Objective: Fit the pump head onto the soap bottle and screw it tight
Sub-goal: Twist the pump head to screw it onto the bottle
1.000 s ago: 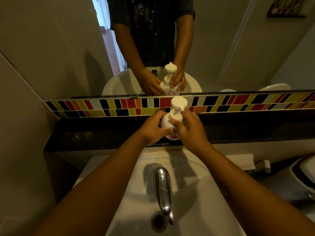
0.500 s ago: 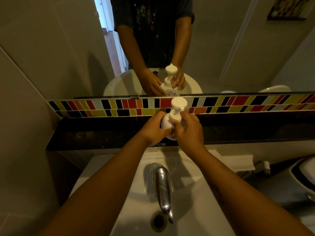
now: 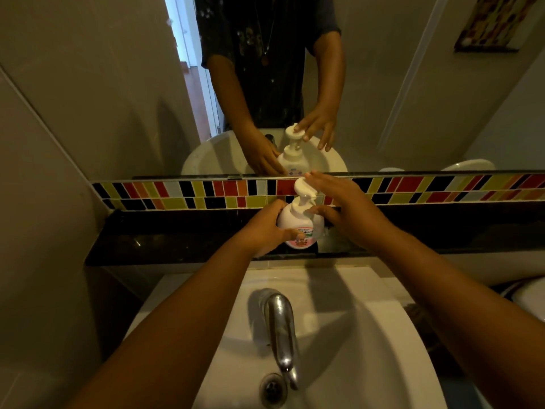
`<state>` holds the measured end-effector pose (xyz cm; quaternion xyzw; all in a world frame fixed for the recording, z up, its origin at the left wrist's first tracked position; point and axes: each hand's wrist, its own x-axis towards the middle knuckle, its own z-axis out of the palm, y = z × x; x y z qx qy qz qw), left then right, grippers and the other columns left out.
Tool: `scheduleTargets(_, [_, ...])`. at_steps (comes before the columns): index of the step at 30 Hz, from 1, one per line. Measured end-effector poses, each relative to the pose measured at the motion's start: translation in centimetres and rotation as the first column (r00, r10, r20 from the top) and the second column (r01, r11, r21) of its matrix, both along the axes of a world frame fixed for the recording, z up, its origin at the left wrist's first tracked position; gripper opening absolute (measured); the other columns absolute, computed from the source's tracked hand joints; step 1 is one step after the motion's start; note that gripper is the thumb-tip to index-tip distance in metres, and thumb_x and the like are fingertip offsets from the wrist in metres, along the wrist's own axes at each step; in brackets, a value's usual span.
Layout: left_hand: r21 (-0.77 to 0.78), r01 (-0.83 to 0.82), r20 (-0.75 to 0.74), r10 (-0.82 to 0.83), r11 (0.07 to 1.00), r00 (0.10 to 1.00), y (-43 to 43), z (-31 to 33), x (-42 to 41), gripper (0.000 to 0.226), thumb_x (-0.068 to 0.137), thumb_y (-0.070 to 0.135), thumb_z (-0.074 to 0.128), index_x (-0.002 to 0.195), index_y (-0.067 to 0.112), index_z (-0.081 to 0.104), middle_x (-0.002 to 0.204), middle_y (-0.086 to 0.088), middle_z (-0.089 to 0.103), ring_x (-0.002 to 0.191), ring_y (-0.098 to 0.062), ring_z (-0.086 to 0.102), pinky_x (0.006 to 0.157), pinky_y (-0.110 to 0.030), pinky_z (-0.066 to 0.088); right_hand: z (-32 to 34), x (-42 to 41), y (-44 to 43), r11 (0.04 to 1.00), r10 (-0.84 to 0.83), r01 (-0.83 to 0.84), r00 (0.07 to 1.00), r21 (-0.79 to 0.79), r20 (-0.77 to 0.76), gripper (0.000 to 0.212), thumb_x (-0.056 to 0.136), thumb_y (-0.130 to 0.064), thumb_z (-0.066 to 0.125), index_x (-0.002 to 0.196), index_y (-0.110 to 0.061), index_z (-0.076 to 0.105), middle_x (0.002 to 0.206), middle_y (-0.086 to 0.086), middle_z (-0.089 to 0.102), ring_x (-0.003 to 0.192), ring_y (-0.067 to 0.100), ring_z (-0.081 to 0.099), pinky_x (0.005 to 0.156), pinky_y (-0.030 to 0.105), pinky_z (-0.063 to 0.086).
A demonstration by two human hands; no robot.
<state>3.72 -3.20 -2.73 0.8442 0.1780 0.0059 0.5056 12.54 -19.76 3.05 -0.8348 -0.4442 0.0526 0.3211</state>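
A white soap bottle (image 3: 296,220) with a pink label stands upright on the dark stone ledge (image 3: 165,246) behind the basin. The white pump head (image 3: 302,188) sits on its neck, nozzle to the right. My left hand (image 3: 262,231) is wrapped around the bottle's left side and lower body. My right hand (image 3: 345,206) is open beside the pump, fingers spread; the fingertips hover at the pump top and the thumb rests near the bottle's shoulder.
A chrome tap (image 3: 280,329) and drain (image 3: 272,389) lie in the white basin (image 3: 368,349) below my arms. A strip of coloured tiles (image 3: 182,190) and a mirror (image 3: 118,84) back the ledge. A white toilet edge (image 3: 530,296) shows at right.
My right hand has let go of the pump collar and opened, lifting to the right of the pump. My left hand has slid lower on the bottle.
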Motion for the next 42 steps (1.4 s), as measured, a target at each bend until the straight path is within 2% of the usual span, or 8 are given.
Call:
scheduleTargets(6, [0.004,0.005,-0.002,-0.005,1.0,1.0,0.1,-0.2,0.0,0.059,0.079,0.019,0.08,0.129,0.022,0.049,0.136,-0.004,0.056,0.122,-0.025,0.057,0.099,-0.051,0.052,0.3,-0.2,0.4,0.998,-0.016,0.021,0.996,-0.054,0.092,0.052,0.091,-0.029,0.052,0.141,-0.028,0.039,0.15,0.001,0.043,0.141,0.024,0.032,0.116,0.046,0.027])
scheduleTargets(17, [0.014,-0.001,0.006,0.001,1.0,1.0,0.1,-0.4,0.1,0.057,0.08,0.021,0.079,0.128,0.023,0.049,0.135,-0.004,0.056,0.12,-0.024,0.057,0.097,-0.048,0.053,-0.2,-1.5,1.0,0.994,-0.106,0.107,0.984,-0.002,0.143,0.052,0.09,-0.026,0.056,0.14,-0.021,0.041,0.148,0.009,0.045,0.142,0.029,0.03,0.115,0.045,0.024])
scheduleTargets(19, [0.003,0.005,0.002,-0.005,1.0,1.0,0.1,-0.4,0.1,0.057,0.08,0.021,0.079,0.128,0.023,0.05,0.133,-0.003,0.056,0.119,-0.023,0.057,0.096,-0.046,0.054,-0.3,-1.9,1.1,0.99,-0.137,0.135,0.988,0.034,0.068,0.06,0.088,-0.03,0.059,0.143,-0.024,0.035,0.148,0.009,0.044,0.141,0.027,0.033,0.115,0.048,0.029])
scheduleTargets(22, [-0.001,0.012,-0.004,-0.012,1.0,1.0,0.3,-0.4,0.2,0.057,0.079,0.022,0.08,0.128,0.025,0.05,0.133,-0.002,0.057,0.119,-0.023,0.058,0.096,-0.048,0.054,-0.7,-3.0,1.4,0.961,-0.207,0.243,0.95,0.136,-0.234,0.079,0.083,-0.028,0.066,0.148,-0.025,0.021,0.15,0.011,0.039,0.139,0.026,0.035,0.111,0.044,0.032])
scheduleTargets(27, [0.011,0.067,-0.005,-0.067,0.998,0.998,0.7,-0.2,0.4,0.058,0.079,0.024,0.079,0.13,0.025,0.05,0.134,-0.002,0.057,0.121,-0.023,0.057,0.098,-0.05,0.052,-2.4,-3.1,1.8,0.947,-0.176,0.275,0.879,0.169,-0.443,0.054,0.084,-0.024,0.066,0.135,-0.023,0.047,0.135,0.008,0.056,0.126,0.026,0.051,0.099,0.041,0.046])
scheduleTargets(31, [-0.01,0.051,0.018,-0.051,0.999,0.999,0.7,-0.5,0.3,0.058,0.081,0.019,0.077,0.132,0.024,0.048,0.137,-0.003,0.054,0.123,-0.024,0.056,0.099,-0.049,0.052,-3.3,-3.4,2.5,0.924,-0.239,0.342,0.865,0.169,-0.442,0.04,0.084,-0.026,0.066,0.122,-0.016,0.058,0.124,0.011,0.063,0.115,0.027,0.058,0.095,0.043,0.05])
scheduleTargets(38, [-0.029,0.026,0.07,-0.024,0.999,0.997,0.4,-1.3,0.3,0.05,0.085,0.016,0.074,0.128,0.023,0.05,0.134,-0.004,0.055,0.12,-0.022,0.057,0.095,-0.04,0.053,-4.9,-4.1,3.6,0.869,-0.391,0.457,0.869,0.19,-0.304,0.045,0.083,-0.036,0.065,0.122,-0.015,0.059,0.124,0.012,0.065,0.113,0.027,0.06,0.093,0.046,0.053])
scheduleTargets(42, [-0.034,0.026,0.061,-0.023,0.999,0.998,0.9,-1.0,0.2,0.058,0.083,0.015,0.076,0.134,0.023,0.05,0.137,-0.003,0.056,0.124,-0.024,0.056,0.1,-0.047,0.051,-5.1,-3.9,3.9,0.885,-0.322,0.419,0.865,0.201,-0.386,0.048,0.083,-0.032,0.067,0.126,-0.015,0.055,0.127,0.013,0.062,0.117,0.027,0.057,0.097,0.048,0.05])
